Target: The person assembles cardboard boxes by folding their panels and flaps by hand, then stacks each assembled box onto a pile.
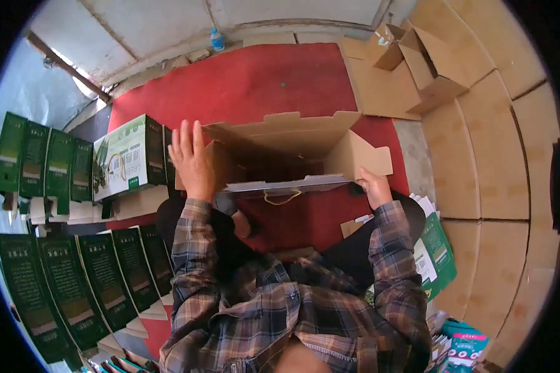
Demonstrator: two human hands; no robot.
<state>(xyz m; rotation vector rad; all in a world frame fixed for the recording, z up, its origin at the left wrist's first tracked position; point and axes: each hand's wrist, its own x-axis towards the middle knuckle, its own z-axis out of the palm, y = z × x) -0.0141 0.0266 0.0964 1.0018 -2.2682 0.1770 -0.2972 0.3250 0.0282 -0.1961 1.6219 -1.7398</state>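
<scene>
A wide red carpet (242, 81) covers the floor. Beyond its far edge stand a small blue plastic bottle (217, 40) and a pale, stained wall (168, 25). Past the carpet's far left corner, a thin brown pole (68, 67) slants before a bluish plastic sheet (37, 87). At the carpet's far right corner there is an open carton of plain brown cardboard (438, 84). Further right of the carpet, large closed brown cartons (501, 137) are stacked high.

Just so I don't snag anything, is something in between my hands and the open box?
Nothing visible is. Your right hand grips the open box at its right end; your left hand is at the box's left end, with nothing showing between.
</scene>
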